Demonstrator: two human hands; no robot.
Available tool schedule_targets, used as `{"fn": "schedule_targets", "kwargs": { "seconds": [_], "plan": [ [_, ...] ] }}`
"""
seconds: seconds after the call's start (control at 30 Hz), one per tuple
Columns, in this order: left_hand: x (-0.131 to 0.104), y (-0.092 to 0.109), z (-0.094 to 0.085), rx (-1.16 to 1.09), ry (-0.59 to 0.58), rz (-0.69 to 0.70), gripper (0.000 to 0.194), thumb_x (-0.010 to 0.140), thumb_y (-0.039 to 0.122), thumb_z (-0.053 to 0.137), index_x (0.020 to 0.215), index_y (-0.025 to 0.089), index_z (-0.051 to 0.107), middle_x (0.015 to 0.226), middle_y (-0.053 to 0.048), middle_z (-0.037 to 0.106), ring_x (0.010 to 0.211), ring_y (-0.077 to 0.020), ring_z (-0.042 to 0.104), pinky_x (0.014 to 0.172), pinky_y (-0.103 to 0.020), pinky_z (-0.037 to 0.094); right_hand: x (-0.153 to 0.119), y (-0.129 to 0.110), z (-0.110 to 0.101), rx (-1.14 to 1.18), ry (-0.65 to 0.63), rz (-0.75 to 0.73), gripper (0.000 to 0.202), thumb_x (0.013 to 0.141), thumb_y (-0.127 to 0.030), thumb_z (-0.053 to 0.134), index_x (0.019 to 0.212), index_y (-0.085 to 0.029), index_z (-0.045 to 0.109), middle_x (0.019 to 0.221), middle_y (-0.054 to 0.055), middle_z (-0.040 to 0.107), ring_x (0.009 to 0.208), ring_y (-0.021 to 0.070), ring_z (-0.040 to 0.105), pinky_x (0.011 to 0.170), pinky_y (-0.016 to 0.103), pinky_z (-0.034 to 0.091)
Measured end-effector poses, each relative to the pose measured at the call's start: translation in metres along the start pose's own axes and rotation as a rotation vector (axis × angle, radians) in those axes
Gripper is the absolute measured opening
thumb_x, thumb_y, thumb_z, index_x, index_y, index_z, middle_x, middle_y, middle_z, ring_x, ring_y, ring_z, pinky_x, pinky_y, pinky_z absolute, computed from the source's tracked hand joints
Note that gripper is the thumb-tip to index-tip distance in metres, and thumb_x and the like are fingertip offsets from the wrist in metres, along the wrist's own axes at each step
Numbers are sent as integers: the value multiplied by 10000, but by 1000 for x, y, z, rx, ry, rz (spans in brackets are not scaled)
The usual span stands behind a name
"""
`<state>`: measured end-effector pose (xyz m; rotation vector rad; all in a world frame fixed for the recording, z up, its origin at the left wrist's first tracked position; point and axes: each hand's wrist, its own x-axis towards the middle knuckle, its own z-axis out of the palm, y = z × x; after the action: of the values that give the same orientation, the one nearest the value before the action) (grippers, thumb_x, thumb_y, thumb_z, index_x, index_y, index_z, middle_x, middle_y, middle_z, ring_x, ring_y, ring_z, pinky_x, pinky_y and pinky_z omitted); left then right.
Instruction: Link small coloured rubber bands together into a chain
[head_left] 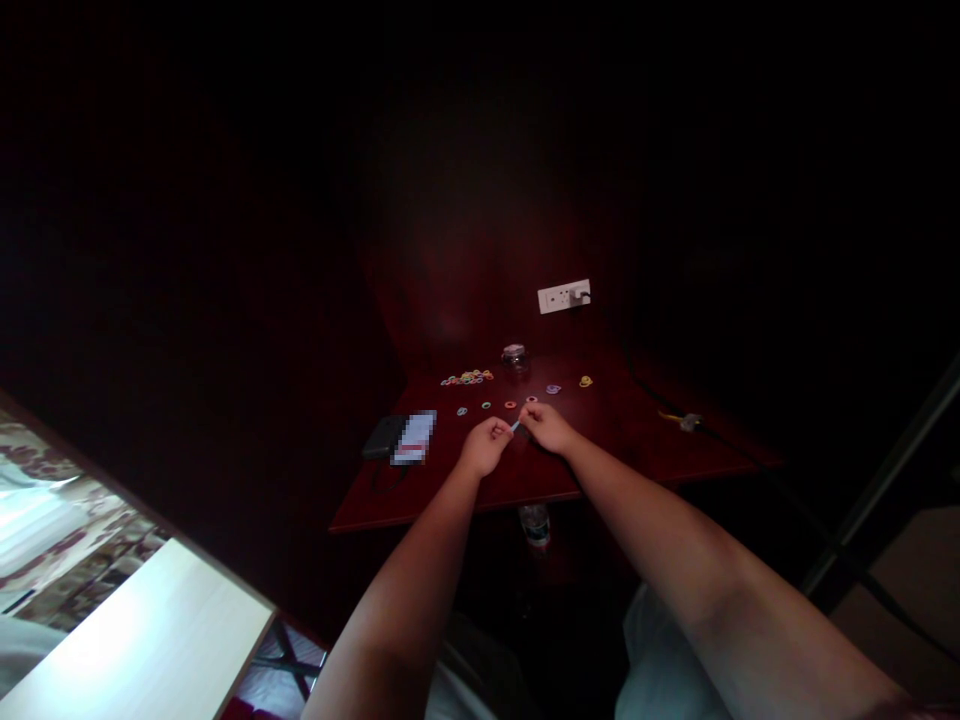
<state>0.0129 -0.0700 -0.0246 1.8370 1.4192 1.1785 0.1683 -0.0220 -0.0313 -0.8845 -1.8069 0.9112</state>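
Observation:
Between my two hands is a small light-blue hair tie (515,426), pulled into a short straight line above the dark red table (450,490). My left hand (486,444) pinches its lower left end. Its upper right end is in the closed fingers of my right hand (546,426). Just beyond my hands lies a row of small rings: a blue one (462,411), a green one (486,405), a red one (511,405) and a pink one (532,399). Farther right are a purple group (553,389) and a yellow group (586,381).
Mixed coloured rings (469,377) are heaped at the back left, near a clear jar (514,358). A phone (414,437) with a blurred screen lies beside a black object (384,436). A cable (735,455) crosses the right side. Below the table edge stands a bottle (535,524).

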Motion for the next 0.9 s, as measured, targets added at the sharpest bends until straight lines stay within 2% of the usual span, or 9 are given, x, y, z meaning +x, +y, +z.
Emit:
{"fn": "schedule_targets", "kwargs": {
  "seconds": [0.4,0.9],
  "plan": [
    [0,-2,1,-31,-10,3,111,713,260,575,705,150,582,605,23,530,569,-92,465,574,-203,368,3,9,1,-34,34,36,193,778,-279,446,606,-191,442,504,-41,430,484,110,390,496,227,311],
    [2,-3,1,-8,-10,-8,112,747,248,550,715,144,575,600,24,520,567,-95,459,571,-208,354,3,10,-2,-31,31,10,197,750,-311,458,594,-193,437,480,-43,422,474,107,394,495,228,311]
  ]
}}
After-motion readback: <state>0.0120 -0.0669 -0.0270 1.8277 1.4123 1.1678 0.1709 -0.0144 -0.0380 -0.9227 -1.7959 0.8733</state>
